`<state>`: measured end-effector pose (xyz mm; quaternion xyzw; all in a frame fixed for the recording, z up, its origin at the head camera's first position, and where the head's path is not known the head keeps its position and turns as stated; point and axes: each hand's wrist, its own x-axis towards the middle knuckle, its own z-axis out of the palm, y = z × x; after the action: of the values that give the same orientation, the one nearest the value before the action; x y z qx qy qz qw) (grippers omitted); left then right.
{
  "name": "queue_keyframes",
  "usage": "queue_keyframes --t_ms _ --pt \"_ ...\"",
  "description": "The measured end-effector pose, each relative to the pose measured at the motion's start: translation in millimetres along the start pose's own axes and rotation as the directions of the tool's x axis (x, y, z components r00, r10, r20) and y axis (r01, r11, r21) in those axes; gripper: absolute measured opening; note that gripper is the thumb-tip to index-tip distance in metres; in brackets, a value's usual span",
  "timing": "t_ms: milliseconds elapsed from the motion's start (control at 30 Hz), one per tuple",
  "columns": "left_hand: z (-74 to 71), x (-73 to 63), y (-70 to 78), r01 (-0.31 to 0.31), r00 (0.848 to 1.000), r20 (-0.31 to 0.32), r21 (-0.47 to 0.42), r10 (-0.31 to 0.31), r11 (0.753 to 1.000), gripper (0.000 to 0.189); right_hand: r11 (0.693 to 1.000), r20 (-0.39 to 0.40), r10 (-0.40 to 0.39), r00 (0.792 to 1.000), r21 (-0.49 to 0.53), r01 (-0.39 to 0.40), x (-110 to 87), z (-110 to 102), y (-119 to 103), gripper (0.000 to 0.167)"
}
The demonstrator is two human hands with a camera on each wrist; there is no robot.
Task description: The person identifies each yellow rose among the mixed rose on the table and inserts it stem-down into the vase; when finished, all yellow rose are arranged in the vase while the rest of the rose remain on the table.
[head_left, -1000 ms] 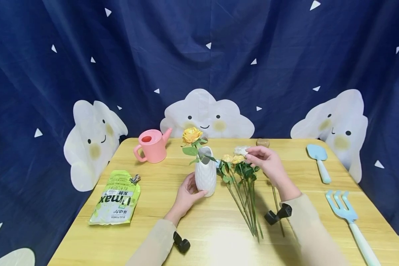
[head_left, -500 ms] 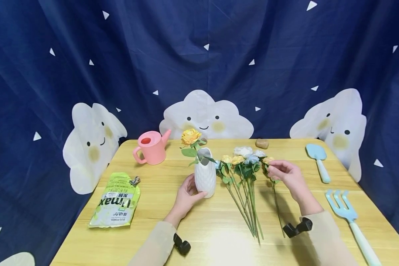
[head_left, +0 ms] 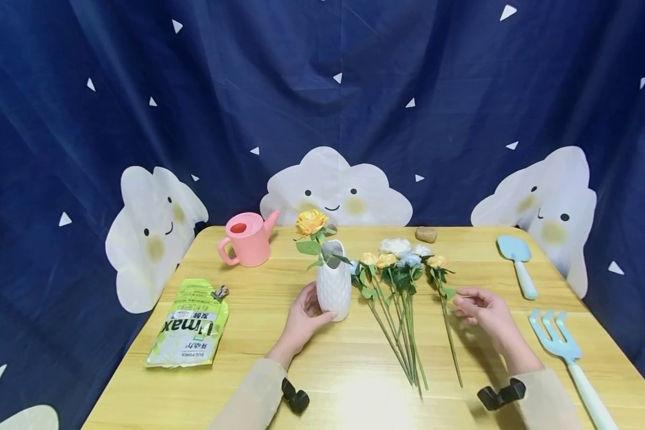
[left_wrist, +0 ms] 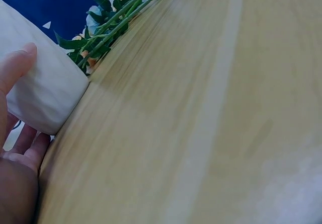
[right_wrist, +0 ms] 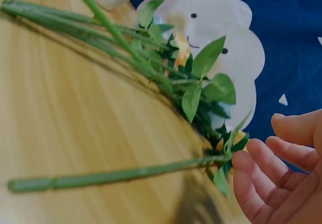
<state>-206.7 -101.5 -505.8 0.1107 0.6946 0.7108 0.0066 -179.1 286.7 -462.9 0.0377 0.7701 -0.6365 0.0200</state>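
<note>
My left hand (head_left: 303, 322) holds the lower part of a white textured vase (head_left: 335, 292), thumb in front and fingers behind. In the left wrist view the thumb lies on the side of the vase (left_wrist: 48, 85). One yellow rose (head_left: 310, 222) leans out of the vase to the left. To the right lies a fan of artificial roses (head_left: 403, 278) in yellow, blue and white. Beside it lies a single yellow rose (head_left: 438, 263) with its stem toward me. My right hand (head_left: 486, 315) hovers right of that stem, fingers loosely bent around nothing; the right wrist view shows its fingertips near the leaves (right_wrist: 221, 181).
A pink watering can (head_left: 249, 240) stands at the back left, with a green fertilizer bag (head_left: 189, 325) and its binder clip (head_left: 220, 292) in front. Rightward lie a blue hand shovel (head_left: 518, 263) and a blue hand fork (head_left: 564, 352). A brown stone (head_left: 426, 234) rests at the rear edge.
My right hand has moved from the white flower heads rightward and toward me, past the single yellow rose. The left hand and vase stay in place.
</note>
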Motion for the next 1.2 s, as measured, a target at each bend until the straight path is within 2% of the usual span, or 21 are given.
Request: queue_keyframes --t_ms 200,600,767,933,1033,1100,1200 --pt "0.3 -0.1 -0.9 -0.006 1.000 -0.002 -0.009 0.006 1.000 0.075 0.994 0.068 0.104 0.992 0.014 -0.106 -2.8 -4 12 0.055" --pt "0.3 0.1 -0.4 -0.005 1.000 0.000 -0.006 0.005 1.000 0.074 0.959 0.177 0.247 0.953 0.096 -0.266 7.5 -1 18 0.053" --pt "-0.1 0.0 0.2 -0.007 1.000 0.003 -0.003 0.007 1.000 0.074 0.943 0.198 0.284 0.938 0.120 -0.311 14.3 4 17 0.043" --pt "-0.6 0.0 0.5 -0.009 1.000 0.002 -0.002 0.009 1.000 0.074 0.925 0.212 0.300 0.930 0.173 -0.338 19.9 9 16 0.024" --pt "-0.4 0.2 0.5 -0.010 1.000 0.004 -0.006 0.010 1.000 0.075 0.901 0.255 0.302 0.919 0.240 -0.363 21.7 11 16 0.011" --pt "-0.1 0.3 0.3 -0.010 1.000 0.006 -0.011 0.010 1.000 0.075 0.876 0.304 0.302 0.903 0.285 -0.389 22.5 11 17 0.005" --pt "0.5 0.3 0.4 -0.011 1.000 0.004 -0.013 0.011 1.000 0.076 0.841 0.371 0.296 0.880 0.336 -0.424 23.4 13 19 0.006"
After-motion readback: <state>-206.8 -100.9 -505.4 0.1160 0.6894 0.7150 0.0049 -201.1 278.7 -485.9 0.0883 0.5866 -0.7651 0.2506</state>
